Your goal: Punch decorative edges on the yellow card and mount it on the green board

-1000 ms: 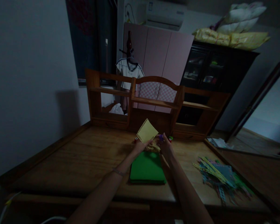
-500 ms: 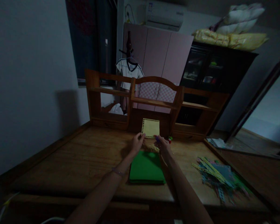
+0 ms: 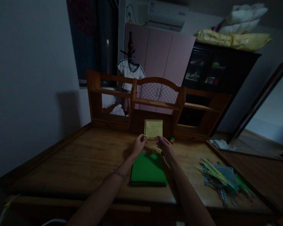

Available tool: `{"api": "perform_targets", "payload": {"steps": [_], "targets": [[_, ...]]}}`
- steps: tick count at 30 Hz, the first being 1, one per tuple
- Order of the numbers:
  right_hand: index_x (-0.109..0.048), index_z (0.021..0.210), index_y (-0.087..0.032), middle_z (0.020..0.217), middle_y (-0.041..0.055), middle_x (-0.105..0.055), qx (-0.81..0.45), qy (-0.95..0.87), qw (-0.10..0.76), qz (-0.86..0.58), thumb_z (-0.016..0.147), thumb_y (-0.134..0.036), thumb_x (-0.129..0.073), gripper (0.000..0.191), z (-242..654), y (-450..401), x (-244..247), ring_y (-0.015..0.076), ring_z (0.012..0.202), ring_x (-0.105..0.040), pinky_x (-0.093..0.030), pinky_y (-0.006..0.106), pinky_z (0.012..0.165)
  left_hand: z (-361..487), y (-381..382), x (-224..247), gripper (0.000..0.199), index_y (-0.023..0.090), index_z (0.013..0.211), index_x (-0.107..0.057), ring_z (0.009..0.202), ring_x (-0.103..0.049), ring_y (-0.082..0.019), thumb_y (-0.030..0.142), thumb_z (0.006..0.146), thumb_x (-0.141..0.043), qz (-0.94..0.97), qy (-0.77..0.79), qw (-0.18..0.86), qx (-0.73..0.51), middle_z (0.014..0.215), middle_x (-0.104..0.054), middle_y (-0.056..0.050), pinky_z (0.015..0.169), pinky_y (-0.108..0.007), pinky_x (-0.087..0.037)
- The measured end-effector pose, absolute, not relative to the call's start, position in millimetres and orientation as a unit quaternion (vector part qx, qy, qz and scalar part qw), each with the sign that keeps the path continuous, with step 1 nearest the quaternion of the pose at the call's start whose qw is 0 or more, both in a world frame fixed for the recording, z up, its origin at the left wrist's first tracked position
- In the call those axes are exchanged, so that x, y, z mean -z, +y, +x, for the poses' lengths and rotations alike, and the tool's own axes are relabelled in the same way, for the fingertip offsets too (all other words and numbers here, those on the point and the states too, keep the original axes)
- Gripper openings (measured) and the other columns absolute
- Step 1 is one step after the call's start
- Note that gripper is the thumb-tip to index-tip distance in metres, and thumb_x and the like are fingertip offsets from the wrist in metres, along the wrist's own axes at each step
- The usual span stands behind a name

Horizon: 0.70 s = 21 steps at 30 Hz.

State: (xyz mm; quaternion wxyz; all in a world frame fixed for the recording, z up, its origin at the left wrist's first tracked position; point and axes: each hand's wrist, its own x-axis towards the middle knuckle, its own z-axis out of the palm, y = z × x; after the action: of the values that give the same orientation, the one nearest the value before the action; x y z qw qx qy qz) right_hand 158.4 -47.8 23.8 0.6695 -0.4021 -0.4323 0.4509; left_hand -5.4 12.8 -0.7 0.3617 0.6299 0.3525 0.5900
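A pale yellow square sheet (image 3: 153, 129) with a row of dark marks or holes along its edges is held up above the desk. My left hand (image 3: 139, 143) pinches its lower left corner. At the lower right, my right hand (image 3: 165, 145) grips the sheet, with something small and purple at the fingertips. Below the hands a green folded mat or stack (image 3: 148, 169) lies on the desk. Small pale pieces (image 3: 155, 150) are heaped just behind it, partly between the hands.
On the right of the wooden desk (image 3: 85, 160) lies a pile of coloured perforated strips and sheets (image 3: 220, 175). A small red and green object (image 3: 172, 140) stands behind my right hand. A wooden shelf unit (image 3: 155, 103) borders the desk's back.
The yellow sheet has shifted and turned slightly to the right in my hands. Both hands have otherwise barely moved.
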Motion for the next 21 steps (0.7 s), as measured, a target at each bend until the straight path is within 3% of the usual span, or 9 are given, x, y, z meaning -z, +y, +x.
{"api": "perform_targets", "payload": {"steps": [13,21], "targets": [[-0.071,0.094,-0.022,0.083,0.0037,-0.066,-0.430,-0.446,0.670,-0.409,0.069,-0.042,-0.072,0.032,156,-52,-25,0.0170,0.074,-0.059,-0.044,0.026,0.063,2,7,-5,0.054,0.014,0.108,-0.059,0.098,-0.063,-0.023,0.031,0.062,-0.079,0.607,0.284,0.459,-0.583,0.110,-0.066,-0.012,0.086,-0.035,-0.049],[-0.072,0.091,-0.021,0.083,0.0042,-0.066,-0.423,-0.453,0.658,-0.426,0.068,-0.044,-0.071,0.032,154,-53,-27,0.0171,0.072,-0.059,-0.043,0.026,0.061,3,4,-8,0.052,0.014,0.109,-0.059,0.097,-0.064,-0.023,0.040,0.066,-0.075,0.599,0.285,0.469,-0.583,0.109,-0.067,-0.012,0.086,-0.034,-0.049]]}}
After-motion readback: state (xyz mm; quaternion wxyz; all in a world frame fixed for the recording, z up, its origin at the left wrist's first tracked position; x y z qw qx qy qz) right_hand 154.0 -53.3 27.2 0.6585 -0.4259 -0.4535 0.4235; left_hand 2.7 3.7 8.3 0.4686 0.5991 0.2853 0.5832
